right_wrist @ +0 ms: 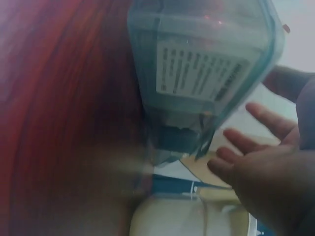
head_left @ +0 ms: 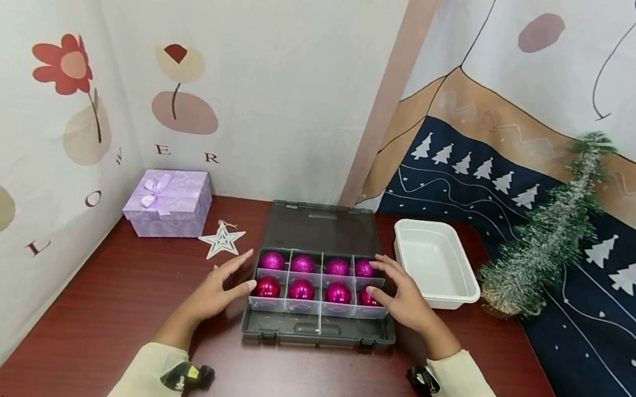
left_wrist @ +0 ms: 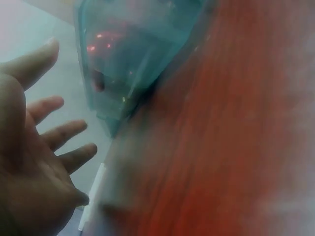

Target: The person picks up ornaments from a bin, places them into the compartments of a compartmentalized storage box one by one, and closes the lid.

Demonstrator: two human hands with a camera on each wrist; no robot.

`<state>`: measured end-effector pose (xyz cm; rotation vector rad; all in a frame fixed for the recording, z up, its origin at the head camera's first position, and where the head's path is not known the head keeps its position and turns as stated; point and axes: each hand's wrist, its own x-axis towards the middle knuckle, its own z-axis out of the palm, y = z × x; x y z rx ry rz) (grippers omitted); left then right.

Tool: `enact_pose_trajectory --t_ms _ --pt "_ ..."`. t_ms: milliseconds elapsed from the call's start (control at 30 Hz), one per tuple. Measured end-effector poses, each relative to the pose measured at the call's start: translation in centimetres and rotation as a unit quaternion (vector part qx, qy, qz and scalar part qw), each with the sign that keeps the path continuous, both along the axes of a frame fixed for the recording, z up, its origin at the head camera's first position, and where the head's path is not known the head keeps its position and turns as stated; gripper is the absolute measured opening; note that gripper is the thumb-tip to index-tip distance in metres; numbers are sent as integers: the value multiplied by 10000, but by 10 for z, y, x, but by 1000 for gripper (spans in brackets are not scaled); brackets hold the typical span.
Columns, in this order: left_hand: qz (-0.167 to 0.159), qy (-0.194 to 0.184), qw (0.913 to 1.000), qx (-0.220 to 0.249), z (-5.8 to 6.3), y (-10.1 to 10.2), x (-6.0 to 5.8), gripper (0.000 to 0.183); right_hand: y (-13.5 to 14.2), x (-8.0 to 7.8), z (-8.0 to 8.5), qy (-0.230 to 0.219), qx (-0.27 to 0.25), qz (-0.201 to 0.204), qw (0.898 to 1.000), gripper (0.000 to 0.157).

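A grey translucent plastic case point(head_left: 318, 328) lies on the table with its lid point(head_left: 323, 229) tipped back. Several magenta and red Christmas balls point(head_left: 301, 288) sit in two rows of divided compartments behind its front section. My left hand point(head_left: 215, 292) is beside the case's left side, fingers straight and spread, with nothing in it. On the other side my right hand point(head_left: 403, 298) is spread too, its thumb and fingertips overlapping the rightmost balls in the head view. In the right wrist view those fingers point(right_wrist: 268, 120) are apart, beside the case wall with a printed label point(right_wrist: 199, 71).
A lilac gift box point(head_left: 168, 203) with a bow and a white star ornament point(head_left: 221, 240) are on the left. To the right are a white plastic tray point(head_left: 437, 266) and a small tinsel tree point(head_left: 554, 234) close to the cloth backdrop.
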<state>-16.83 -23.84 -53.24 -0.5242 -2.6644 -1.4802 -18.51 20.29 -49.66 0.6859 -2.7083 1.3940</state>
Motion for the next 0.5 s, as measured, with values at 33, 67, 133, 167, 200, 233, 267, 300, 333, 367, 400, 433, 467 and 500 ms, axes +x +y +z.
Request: enact_pose_trajectory --t_ms 33,67,133,167,200,233,267,300,333,367,400,433,467,500 --pt "58 -81 10000 2 1 0 -2 73 -2 -1 -1 -33 31 -82 10000 56" --pt "91 -164 9998 28 1 -1 -5 73 -3 -3 -2 -66 75 -173 9998 57" --pt "119 -305 9995 38 2 -1 -9 75 -6 -5 -3 -116 161 -326 9993 59" --pt "104 -370 9993 38 2 -1 -11 76 -7 -6 -3 -161 208 -396 9989 61" --pt "86 -467 9988 123 2 0 -13 77 -8 -7 -4 -219 239 -447 9985 63" --pt "45 -544 9983 223 2 0 -16 78 -9 -8 -4 -290 269 -494 9980 65" --pt "7 -614 9976 334 1 1 -18 78 -10 -9 -4 -366 287 -532 9975 67" --pt "-27 -681 9967 452 1 1 -21 79 -11 -10 -3 -455 298 -570 9969 70" --pt "-50 -755 9954 593 0 2 -23 79 -13 -11 -3 -554 324 -611 9961 72" --pt "-89 -789 9944 702 -1 3 -25 78 -14 -12 -3 -660 334 -652 9951 75" --pt "-106 -842 9928 846 -2 3 -28 78 -15 -13 -3 -722 371 -686 9943 76" --pt "-113 -883 9915 947 -3 5 -30 77 -16 -15 -3 -792 387 -727 9935 77" --pt "-104 -936 9903 1018 -4 6 -32 76 -17 -16 -3 -869 387 -772 9925 79" --pt "-91 -975 9896 1051 -5 8 -34 74 -18 -17 -3 -949 400 -818 9913 80"
